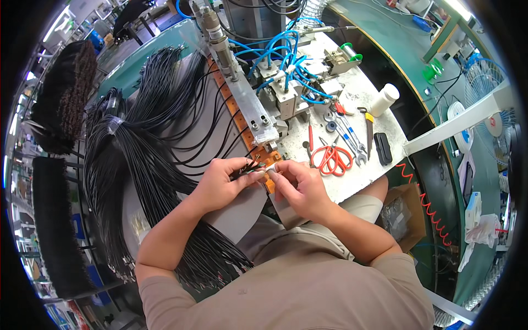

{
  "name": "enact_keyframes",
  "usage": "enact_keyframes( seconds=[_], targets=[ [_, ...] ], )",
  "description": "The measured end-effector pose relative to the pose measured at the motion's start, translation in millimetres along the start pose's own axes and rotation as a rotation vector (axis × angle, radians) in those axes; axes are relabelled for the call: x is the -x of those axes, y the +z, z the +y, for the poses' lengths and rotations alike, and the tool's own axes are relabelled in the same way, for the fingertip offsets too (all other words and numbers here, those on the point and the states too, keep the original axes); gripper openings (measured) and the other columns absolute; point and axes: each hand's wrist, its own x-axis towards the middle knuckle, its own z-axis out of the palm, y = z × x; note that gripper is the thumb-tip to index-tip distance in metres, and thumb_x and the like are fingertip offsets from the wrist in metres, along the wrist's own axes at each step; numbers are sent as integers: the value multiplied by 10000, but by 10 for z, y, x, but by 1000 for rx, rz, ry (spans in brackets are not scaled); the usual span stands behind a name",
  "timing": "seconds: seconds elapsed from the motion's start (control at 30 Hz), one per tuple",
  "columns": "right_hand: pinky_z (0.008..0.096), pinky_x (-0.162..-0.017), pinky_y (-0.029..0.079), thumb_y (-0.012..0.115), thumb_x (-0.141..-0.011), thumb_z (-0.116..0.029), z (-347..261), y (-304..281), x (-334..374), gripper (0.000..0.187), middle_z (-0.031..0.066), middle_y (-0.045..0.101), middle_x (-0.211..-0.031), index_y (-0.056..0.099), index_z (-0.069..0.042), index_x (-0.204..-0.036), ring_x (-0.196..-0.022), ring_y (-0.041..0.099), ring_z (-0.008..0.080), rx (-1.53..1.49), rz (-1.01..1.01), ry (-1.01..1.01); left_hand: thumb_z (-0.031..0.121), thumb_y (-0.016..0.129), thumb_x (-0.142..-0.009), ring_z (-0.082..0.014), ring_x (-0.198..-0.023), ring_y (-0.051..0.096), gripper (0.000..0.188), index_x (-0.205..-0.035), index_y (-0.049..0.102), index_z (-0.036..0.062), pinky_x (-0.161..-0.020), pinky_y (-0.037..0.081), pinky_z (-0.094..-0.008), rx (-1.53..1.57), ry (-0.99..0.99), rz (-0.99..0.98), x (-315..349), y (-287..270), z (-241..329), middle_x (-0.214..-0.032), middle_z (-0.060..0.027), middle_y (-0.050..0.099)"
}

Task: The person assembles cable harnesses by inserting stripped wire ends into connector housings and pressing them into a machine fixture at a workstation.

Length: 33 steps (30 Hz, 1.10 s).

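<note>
My left hand [226,180] is closed on the ends of a few black cables [251,166], in front of the machine's metal arm. Close against it, my right hand [301,190] pinches with thumb and forefinger near the cable tips; a small pale piece shows between the two hands, too small to name. Under my fingertips runs an orange-brown rail [240,122] with black cables laid across it. A large bundle of black cables [137,143] lies to the left on a grey sheet [223,220].
Blue air tubes [286,49] feed the machine [264,129] ahead. On the white table at right lie red-handled scissors [332,160], wrenches [352,137], a yellow-handled tool [369,125], a black case [382,148] and a white bottle [385,99]. A cardboard box [415,214] stands below.
</note>
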Motion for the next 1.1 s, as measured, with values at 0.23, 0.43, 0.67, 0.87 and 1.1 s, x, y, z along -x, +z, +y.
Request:
enact_keyframes(
  seconds=[0.23,0.43,0.67,0.87,1.1],
  targets=[
    [209,-567,475,616,-979,-89,27,-27,-11,129,24,654,-754,602,30,-1027,-647,620,60,-32,-63,-22,98,708,-916,-51,-815,634,167,-1028,698,-26,-748,500,-217,248,-52,-49,3,-22,-14,-869,-13,709],
    [261,-671,500,624,-967,-88,170,-24,-38,111,46,644,-844,595,11,-1007,-764,630,117,58,-54,-174,55,716,-898,-58,-861,641,172,-1048,688,-24,-770,513,-232,427,-103,-91,-1,-52,-29,-909,-7,705],
    [348,-724,453,655,-936,-126,142,-5,-143,126,88,592,-919,578,-26,-937,-888,561,253,644,162,-540,14,709,-872,-116,-810,683,203,-1073,689,-9,-736,533,-262,126,41,60,75,32,18,-887,-60,716],
    [278,-622,419,617,-981,-172,527,-198,-255,178,29,582,-807,553,-27,-901,-737,538,123,315,216,-91,7,713,-847,-157,-689,679,256,-1102,694,0,-626,528,-272,-317,420,76,145,67,73,-781,-103,691],
    [261,-588,408,601,-997,-198,576,-238,-346,216,11,559,-732,547,-12,-901,-660,493,76,11,134,75,29,737,-828,-238,-652,678,226,-1048,707,-12,-607,524,-291,-243,211,-34,60,65,87,-779,-134,683]
  ],
)
